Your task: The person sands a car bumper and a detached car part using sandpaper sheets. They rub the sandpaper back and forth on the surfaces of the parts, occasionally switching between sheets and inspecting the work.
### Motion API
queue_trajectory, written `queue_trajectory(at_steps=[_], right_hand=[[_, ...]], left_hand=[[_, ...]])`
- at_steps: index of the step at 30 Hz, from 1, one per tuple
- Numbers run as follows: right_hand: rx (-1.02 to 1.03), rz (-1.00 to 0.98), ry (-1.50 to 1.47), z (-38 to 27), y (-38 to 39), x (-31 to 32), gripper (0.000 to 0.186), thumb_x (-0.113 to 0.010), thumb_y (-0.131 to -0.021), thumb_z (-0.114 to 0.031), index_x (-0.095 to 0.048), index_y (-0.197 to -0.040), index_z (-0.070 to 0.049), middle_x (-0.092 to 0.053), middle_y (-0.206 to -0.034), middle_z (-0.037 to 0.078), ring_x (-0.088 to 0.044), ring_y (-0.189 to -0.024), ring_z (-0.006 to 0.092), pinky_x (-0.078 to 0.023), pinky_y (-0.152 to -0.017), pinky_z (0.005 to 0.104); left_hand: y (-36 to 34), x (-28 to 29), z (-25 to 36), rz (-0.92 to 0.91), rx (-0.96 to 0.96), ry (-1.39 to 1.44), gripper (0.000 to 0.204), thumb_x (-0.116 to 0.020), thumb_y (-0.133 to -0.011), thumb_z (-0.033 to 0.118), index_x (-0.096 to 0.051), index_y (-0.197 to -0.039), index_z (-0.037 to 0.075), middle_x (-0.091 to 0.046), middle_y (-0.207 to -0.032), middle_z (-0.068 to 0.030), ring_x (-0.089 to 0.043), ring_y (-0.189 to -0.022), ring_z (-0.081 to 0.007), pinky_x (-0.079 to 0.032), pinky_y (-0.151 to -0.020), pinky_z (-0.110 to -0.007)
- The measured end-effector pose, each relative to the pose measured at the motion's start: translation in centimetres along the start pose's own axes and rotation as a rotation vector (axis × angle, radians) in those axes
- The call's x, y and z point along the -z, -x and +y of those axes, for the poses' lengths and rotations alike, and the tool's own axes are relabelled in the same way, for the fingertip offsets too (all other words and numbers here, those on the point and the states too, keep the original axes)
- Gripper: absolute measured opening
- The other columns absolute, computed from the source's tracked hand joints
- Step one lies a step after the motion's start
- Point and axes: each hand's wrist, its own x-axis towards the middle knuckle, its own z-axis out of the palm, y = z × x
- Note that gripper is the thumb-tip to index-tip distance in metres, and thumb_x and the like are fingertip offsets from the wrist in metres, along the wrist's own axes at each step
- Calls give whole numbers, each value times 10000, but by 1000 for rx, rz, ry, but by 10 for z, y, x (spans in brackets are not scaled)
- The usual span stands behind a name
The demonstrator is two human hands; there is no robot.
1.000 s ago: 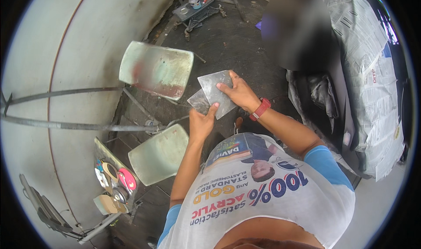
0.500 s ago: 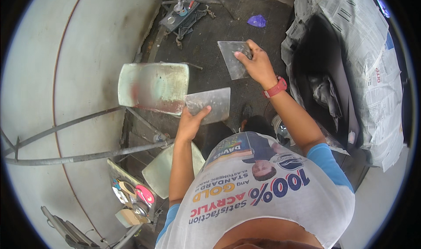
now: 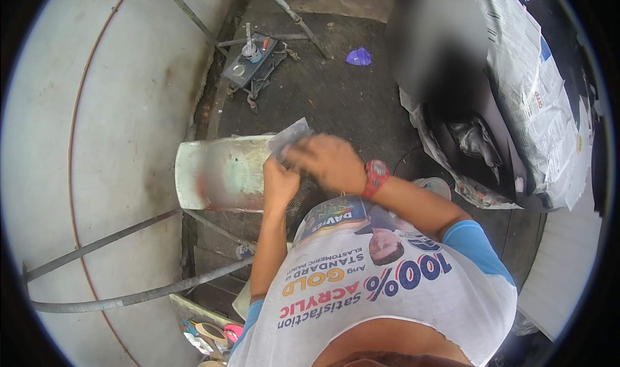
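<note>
My left hand grips a flat grey plate, held up at the middle of the view. My right hand, wearing a red watch, is smeared by motion over that plate and against my left hand, so its fingers and any second plate under them cannot be made out. Just behind and left of my hands is a pale, worn, rust-stained seat-shaped panel.
Metal tubes run along the left wall. At the back stand a dark stand holding a cup, and a purple crumpled item. A paper-covered body lines the right, with a bucket beside it.
Two separately held plates have come together. My right hand has swept down and left toward my left hand, and the view has shifted, showing more floor beyond the dark stand.
</note>
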Motion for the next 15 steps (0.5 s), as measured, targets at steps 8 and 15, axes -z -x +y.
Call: queue_trajectory(at_steps=[8, 15], right_hand=[[-773, -77, -375, 105, 20, -59, 318, -574, -990, -111, -692, -1283, -65, -731, -1172, 181, -676, -1146, 334, -542, -939, 416], [-725, -131, -738, 34, -95, -79, 360, -678, -1027, -366, -769, -1016, -18, -719, -925, 26, -626, -850, 108, -495, -758, 273]], left_hand=[[-43, 62, -77, -310, -224, 584, 522, -761, -943, 90, -529, -1400, -6, -679, -1268, -104, -646, -1171, -203, -503, -1016, -356], [-72, 81, -85, -462, -138, 663, 298, -764, -958, 127, -694, -1217, -2, -736, -1123, -58, -663, -1074, -136, -506, -985, -315]])
